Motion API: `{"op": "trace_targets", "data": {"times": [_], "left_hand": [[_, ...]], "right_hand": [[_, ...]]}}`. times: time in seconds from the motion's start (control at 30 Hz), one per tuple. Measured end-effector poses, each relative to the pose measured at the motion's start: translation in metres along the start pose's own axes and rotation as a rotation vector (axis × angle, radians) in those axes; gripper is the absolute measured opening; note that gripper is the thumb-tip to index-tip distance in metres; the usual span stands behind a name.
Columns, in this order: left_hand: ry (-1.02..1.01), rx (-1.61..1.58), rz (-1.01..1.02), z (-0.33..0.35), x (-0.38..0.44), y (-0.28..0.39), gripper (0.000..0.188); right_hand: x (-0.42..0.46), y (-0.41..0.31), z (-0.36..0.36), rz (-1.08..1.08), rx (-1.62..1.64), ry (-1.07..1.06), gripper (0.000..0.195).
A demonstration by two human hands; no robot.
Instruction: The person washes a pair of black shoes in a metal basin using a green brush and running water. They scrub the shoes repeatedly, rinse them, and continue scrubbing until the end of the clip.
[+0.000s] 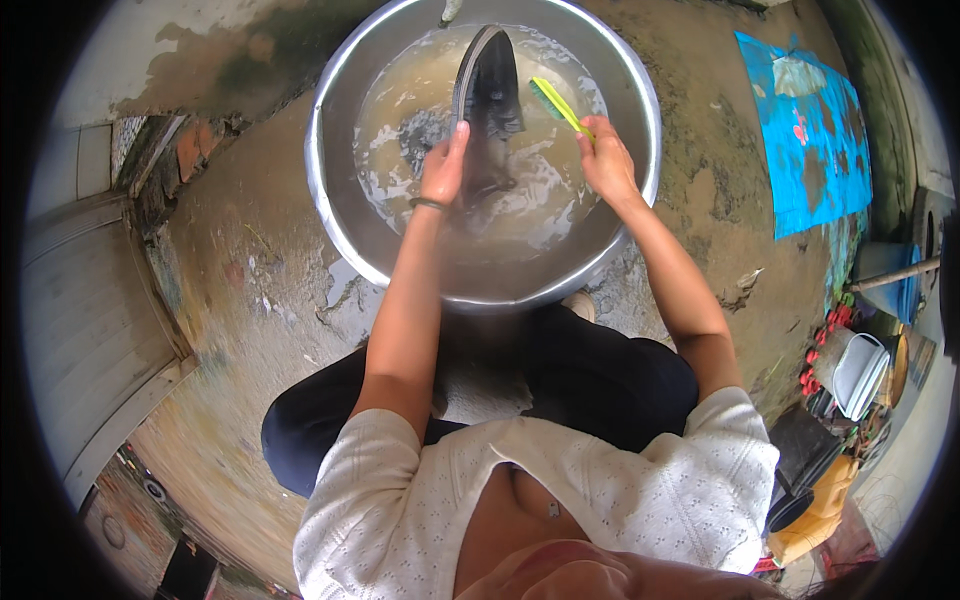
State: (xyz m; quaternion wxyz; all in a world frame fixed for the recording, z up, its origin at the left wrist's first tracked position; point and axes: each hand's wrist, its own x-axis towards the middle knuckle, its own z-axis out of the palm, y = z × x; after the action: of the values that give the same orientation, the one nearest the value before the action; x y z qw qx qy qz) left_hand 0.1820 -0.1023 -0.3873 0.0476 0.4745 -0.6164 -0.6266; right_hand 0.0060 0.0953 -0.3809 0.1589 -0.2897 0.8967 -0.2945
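Note:
A wide metal basin (634, 157) in front of me holds cloudy water (555, 202). My left hand (445, 161) grips a dark wet shoe (491, 82) by its lower end, thumb along the pale edge of the sole. The shoe's toe points away from me, above the water. In my right hand (606, 159) is the handle of a yellow-green scrubbing brush (556, 103). Its green bristles face left towards the shoe, apart from it. Beside the shoe, a dark patch (424, 139) shows in the water; I cannot tell what it is.
Above the basin's far rim hangs a pale spout-like end (450, 11). A blue plastic sheet (814, 142) lies on the wet concrete floor (697, 247) at right. Nearer on that side stand a blue bucket (889, 281), a whitish bucket (859, 375) and a black container (802, 450). A door (97, 300) is at left.

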Motion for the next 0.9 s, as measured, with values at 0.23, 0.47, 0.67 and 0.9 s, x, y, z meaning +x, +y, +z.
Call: {"op": "trace_targets", "data": {"times": [0.23,0.47,0.67,0.9], "left_hand": [[-0.400,-0.733,-0.439,0.032,0.043,-0.068,0.084],[-0.448,-0.934,-0.446,0.025,0.055,-0.111,0.088],[-0.430,-0.948,-0.572,0.019,0.057,-0.118,0.088],[-0.407,-0.972,-0.619,0.017,0.070,-0.134,0.085]], "right_hand": [[0.024,0.000,0.022,0.116,-0.220,-0.072,0.050],[0.037,0.012,0.041,0.091,-0.152,-0.073,0.044],[0.052,0.019,0.056,0.082,-0.247,0.009,0.043],[0.052,0.000,0.074,0.009,-0.016,0.000,0.038]]}}
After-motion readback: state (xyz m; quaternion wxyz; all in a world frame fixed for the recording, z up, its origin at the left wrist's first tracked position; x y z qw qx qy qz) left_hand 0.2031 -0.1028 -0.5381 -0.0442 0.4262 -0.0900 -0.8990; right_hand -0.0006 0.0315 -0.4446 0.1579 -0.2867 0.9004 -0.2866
